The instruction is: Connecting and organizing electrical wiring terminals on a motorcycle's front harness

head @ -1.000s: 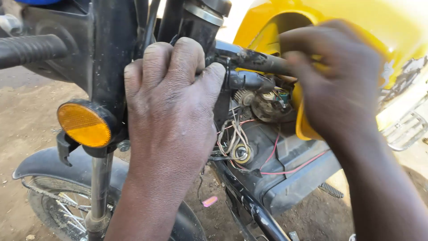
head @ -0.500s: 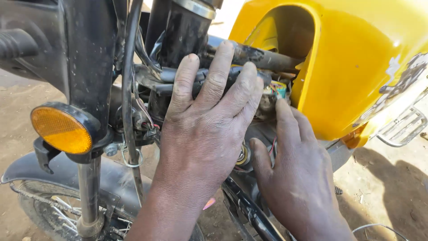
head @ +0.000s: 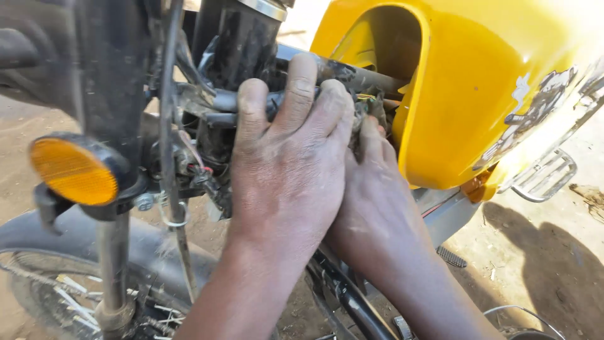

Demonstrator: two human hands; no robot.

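Both hands have closed in together: the left hand (head: 286,170) grips the grey wire bundle (head: 229,101) at twelve o'clock, the right hand (head: 371,208) now tucked beneath the glossy yellow fuel tank (head: 478,94).

Wiring hidden behind both hands
Left hand (head: 289,170) and right hand (head: 371,208) cover the wiring bundle; front wheel (head: 56,296) cut off by frame edge; handlebar grip (head: 19,47) blurred.
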